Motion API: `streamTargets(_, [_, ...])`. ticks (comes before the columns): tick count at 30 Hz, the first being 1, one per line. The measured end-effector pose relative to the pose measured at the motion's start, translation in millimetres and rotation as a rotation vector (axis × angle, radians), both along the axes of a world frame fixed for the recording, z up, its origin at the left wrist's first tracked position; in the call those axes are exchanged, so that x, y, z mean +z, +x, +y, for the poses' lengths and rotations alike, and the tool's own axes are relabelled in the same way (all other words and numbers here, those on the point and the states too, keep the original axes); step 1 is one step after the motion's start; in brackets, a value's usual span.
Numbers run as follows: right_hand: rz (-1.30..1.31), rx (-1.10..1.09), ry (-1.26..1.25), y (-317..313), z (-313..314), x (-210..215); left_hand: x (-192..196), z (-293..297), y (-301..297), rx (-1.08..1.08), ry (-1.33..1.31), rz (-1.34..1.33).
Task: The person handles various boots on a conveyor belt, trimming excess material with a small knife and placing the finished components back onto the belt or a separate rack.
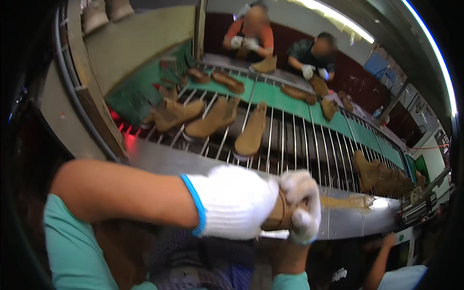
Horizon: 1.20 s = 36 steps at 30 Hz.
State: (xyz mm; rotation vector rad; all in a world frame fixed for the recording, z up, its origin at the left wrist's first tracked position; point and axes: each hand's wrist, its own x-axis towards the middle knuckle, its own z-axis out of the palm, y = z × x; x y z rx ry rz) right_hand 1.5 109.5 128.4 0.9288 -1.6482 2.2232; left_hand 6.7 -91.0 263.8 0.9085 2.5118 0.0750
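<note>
In front of my body, both hands in white knit gloves come together around a brown boot (pixel 276 216), mostly covered by the gloves. My right hand (pixel 303 203) has its fingers wrapped round the boot's right side. From the left, my left hand (pixel 237 200) reaches across with its back toward me, closed against the boot; its fingertips are hidden. Just beyond the hands, a tan ankle boot (pixel 251 133) lies on the metal rods of a conveyor (pixel 296 145). Two more tan boots, one (pixel 212 120) beside another (pixel 178 115), lie to its left.
A metal ledge (pixel 166 162) runs along the conveyor's near side. Brown soles (pixel 227 81) lie on the green strip (pixel 263 94). Several boots (pixel 367 171) stand at the right. Two gloved co-workers handle footwear across the line; another person's arm (pixel 382 261) shows at lower right.
</note>
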Motion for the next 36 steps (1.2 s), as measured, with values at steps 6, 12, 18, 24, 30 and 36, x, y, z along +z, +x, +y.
streamTargets(6, [0.050, -0.068, 0.262, 30.7, 18.6, 23.8, 5.6, 1.8, 6.3, -0.086, 0.020, 0.001])
streamTargets(12, [-0.028, -0.185, -0.144, 60.0, 17.3, -21.0, -69.1, -45.5, 29.2, -0.077, 0.814, 0.150])
streamTargets(18, [-0.028, -0.208, -0.215, 76.6, -26.2, -15.1, -111.8, -61.3, 52.4, -0.029, 1.125, 0.237])
streamTargets(24, [0.144, -0.092, -0.076, 57.1, -49.9, -2.9, -97.9, -97.7, 61.1, -0.086, 1.019, 0.632])
streamTargets(30, [-0.412, -0.119, -0.047, 68.0, -65.1, -42.8, -153.5, -106.8, 62.3, 0.029, 1.076, 0.696])
streamTargets(36, [-0.475, -0.238, 0.183, 97.3, -52.9, -41.0, -159.1, -110.6, 77.9, -0.003, 1.015, 0.699])
